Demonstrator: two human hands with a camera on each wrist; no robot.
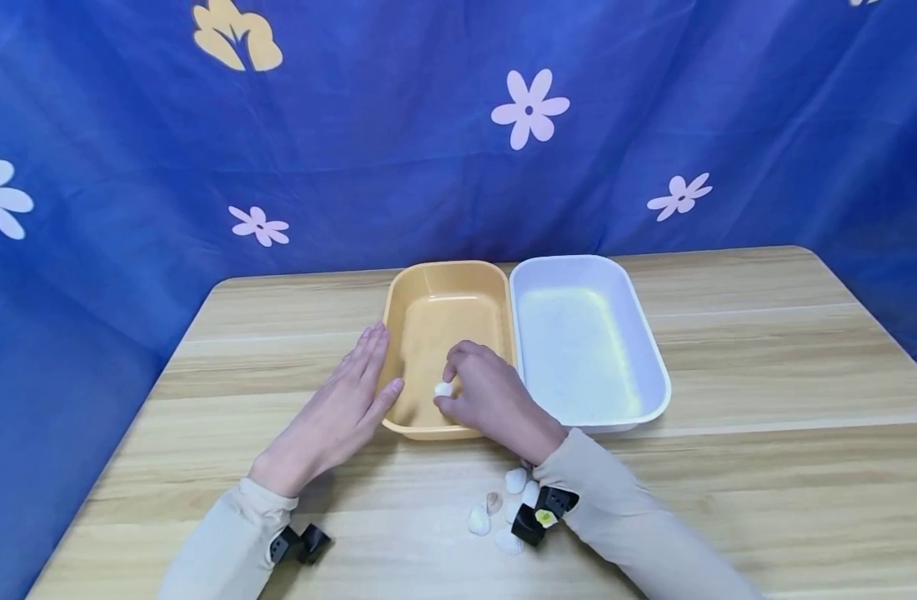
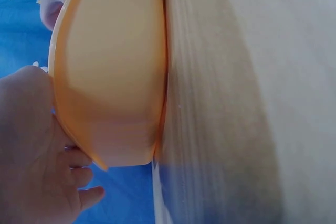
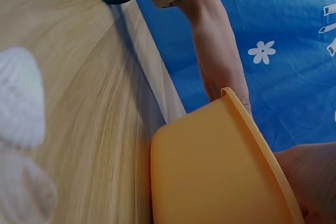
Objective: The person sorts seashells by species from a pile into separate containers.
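Note:
In the head view a white shell [image 1: 443,389] is between the thumb and fingers of the right hand [image 1: 488,392], over the orange tray [image 1: 451,432]. The left hand [image 1: 338,412] lies along that tray's left side, its fingers straight; the left wrist view shows this hand [image 2: 37,150] at the rim of the tray [image 2: 115,66]. Several loose shells [image 1: 478,520] lie on the table below the tray, some partly hidden by the right wrist. From the right wrist, the orange tray's wall [image 3: 210,166] hides most of the right hand [image 3: 312,179].
A white tray [image 1: 578,358] stands against the right side of the orange one. The wooden table [image 1: 766,483] reaches back to a blue curtain [image 1: 383,133] with flower shapes. Two shells [image 3: 18,98] show close up at the left of the right wrist view.

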